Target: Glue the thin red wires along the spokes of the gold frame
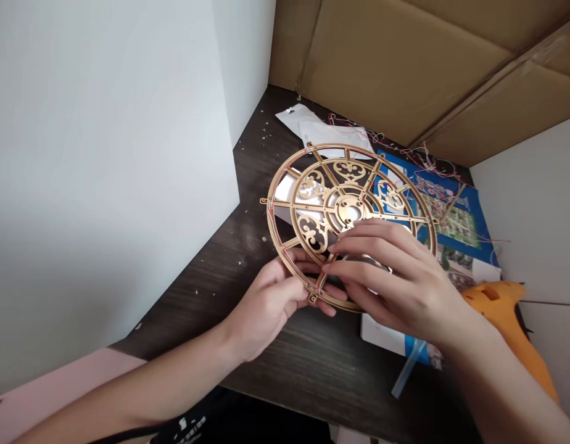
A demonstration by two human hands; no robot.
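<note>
Brown cardboard stands behind a dark tabletop bearing white paper and blue printed sheets.

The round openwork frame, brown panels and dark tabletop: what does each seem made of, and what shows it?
Round openwork frame: metal or gold-coated plastic, its satin gold surface showing soft highlights. Brown panels: probably matte cardboard, given the creases and seams. Dark tabletop: streaky grain suggests wood or laminate, low sheen.

The golden frame is partly covered by the right hand, the orange tool by the right forearm; the blue printed sheet cannot be read.
</note>
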